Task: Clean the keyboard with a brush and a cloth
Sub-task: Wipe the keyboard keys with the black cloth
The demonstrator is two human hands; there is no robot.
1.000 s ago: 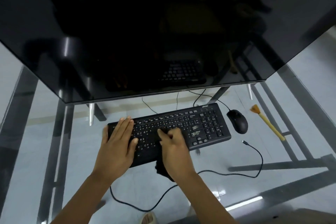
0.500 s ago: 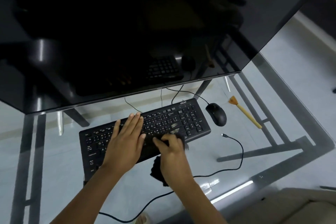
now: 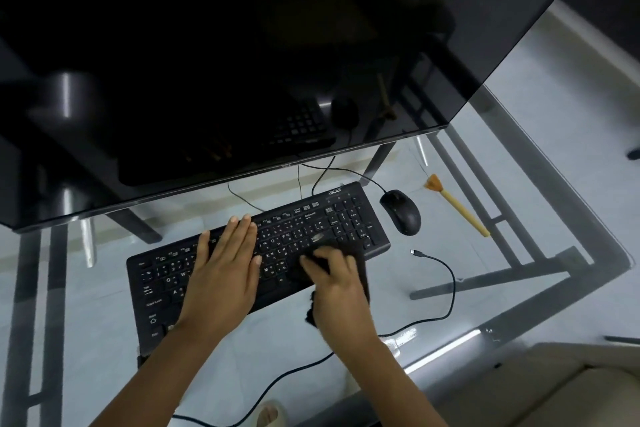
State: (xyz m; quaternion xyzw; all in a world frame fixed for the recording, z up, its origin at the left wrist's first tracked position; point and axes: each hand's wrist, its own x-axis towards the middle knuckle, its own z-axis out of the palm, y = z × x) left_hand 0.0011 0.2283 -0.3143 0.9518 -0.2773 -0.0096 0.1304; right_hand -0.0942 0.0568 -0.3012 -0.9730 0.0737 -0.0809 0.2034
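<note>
A black keyboard (image 3: 259, 260) lies slanted on a glass desk (image 3: 519, 184), its number-pad end pointing toward two o'clock and its other end toward eight o'clock. The person's left hand (image 3: 225, 274) lies flat on the middle-left keys, fingers straight and together, pressing down and grasping nothing. The right hand (image 3: 341, 288) is at the keyboard's near edge, at about four o'clock from the left hand, with its fingers curled around a dark cloth (image 3: 346, 260) that it presses onto the keys just left of the number pad; a loose end of the cloth hangs below the hand over the front edge of the keyboard. The hand is slightly blurred. A brush (image 3: 457, 206) with a pale wooden handle and orange bristles lies on the glass at about two o'clock from the keyboard, well apart from both hands, bristles pointing away from the person. Between brush and keyboard sits a black mouse (image 3: 401, 211), just beside the number pad. A loose black cable (image 3: 446, 277) curls across the glass at four o'clock from the keyboard. A large dark monitor (image 3: 242, 62) fills the twelve o'clock side, reflecting the keyboard.
</note>
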